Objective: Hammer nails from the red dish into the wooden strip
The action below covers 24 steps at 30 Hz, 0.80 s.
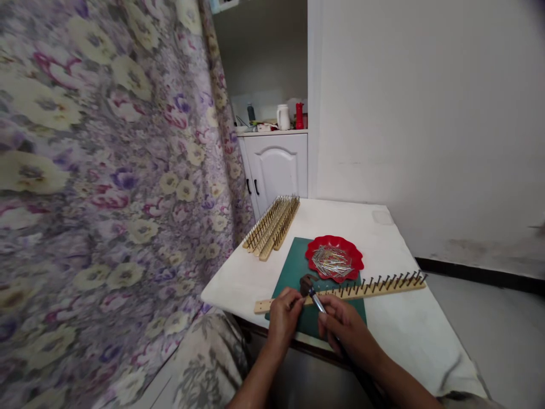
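Observation:
A long wooden strip (383, 288) with a row of nails standing along it lies across a green cutting mat (293, 267) on a white table (340, 218). My right hand (343, 326) is closed round the handle of a hammer (310, 287), whose dark head rests near the strip's left part. My left hand (284, 315) sits on the strip's left end with fingers curled, pinching something too small to make out. Just behind the strip, a red scalloped dish (353, 255) holds several loose nails.
Several more nailed wooden strips (272, 224) are stacked at the table's far left. A floral curtain (106, 170) fills the left side. A white cabinet (276, 167) with a jug and bottles stands behind. A white wall lies to the right.

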{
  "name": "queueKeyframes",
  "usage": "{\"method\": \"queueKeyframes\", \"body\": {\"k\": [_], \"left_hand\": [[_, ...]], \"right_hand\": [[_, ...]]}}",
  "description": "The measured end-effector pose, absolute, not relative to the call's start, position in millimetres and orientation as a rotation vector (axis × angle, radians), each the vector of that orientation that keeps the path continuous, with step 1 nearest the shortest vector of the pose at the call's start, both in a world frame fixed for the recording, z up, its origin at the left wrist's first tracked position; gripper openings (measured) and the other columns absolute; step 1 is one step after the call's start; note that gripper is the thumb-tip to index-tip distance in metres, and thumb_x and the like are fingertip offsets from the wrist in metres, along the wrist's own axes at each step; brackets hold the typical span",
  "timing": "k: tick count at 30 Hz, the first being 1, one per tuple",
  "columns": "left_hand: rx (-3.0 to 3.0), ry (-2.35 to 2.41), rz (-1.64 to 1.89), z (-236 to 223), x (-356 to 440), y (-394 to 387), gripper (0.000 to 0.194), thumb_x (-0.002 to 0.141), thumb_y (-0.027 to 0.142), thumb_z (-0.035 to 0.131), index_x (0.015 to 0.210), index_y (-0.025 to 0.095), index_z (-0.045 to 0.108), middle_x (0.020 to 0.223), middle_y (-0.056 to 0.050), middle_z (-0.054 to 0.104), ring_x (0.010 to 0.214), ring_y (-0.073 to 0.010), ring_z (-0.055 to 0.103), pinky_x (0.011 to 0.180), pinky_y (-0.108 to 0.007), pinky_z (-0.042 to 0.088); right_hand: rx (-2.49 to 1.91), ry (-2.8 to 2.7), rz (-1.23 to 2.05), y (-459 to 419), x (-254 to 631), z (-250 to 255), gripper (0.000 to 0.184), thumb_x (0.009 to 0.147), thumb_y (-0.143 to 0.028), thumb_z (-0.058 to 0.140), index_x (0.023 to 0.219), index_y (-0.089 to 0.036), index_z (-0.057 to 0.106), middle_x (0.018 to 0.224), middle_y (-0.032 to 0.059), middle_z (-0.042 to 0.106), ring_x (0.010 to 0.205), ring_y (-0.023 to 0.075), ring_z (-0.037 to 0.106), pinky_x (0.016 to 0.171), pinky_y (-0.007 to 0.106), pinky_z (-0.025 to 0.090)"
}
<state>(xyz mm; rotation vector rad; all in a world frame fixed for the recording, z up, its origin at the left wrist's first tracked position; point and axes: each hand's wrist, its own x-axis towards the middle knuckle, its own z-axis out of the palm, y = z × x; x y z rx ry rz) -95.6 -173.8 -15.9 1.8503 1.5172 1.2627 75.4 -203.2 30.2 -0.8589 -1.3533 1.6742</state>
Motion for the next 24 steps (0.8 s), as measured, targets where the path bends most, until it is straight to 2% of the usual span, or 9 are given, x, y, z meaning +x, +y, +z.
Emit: {"method": "queueKeyframes", "body": {"k": [13,20,24], "left_hand": [[1.852,1.564,1.216,-12,-95,-175,0.016,0.079,0.019,0.052,0.066,0.018,0.061,0.072,-0.001,0.057,0.070,-0.0140,0.056,0.066,-0.023,0.042],[1.878,1.493,1.213,-9,-102,-174,0.015,0.080,0.022,0.054,0.081,0.019,0.068,0.083,-0.004,0.062,0.081,-0.0165,0.059,0.074,-0.026,0.046],[1.919,1.515,1.194,-4,-112,-176,0.015,0.080,0.022,0.053,0.083,0.019,0.068,0.085,-0.005,0.062,0.084,-0.0175,0.060,0.075,-0.027,0.046]], "right_hand": [[-0.870,-1.376,1.697,-205,73,28,0.028,0.081,-0.034,0.053,0.102,-0.017,0.046,0.058,-0.0078,0.057,0.026,0.0029,0.038,0.027,0.013,0.023],[-0.859,-1.353,1.621,-203,85,32,0.031,0.082,-0.037,0.054,0.105,-0.017,0.046,0.060,-0.0071,0.057,0.027,0.0032,0.039,0.028,0.014,0.022],[-0.886,-1.320,1.526,-196,102,37,0.031,0.083,-0.039,0.055,0.104,-0.017,0.048,0.062,-0.0060,0.058,0.029,0.0030,0.039,0.029,0.015,0.023]]}}
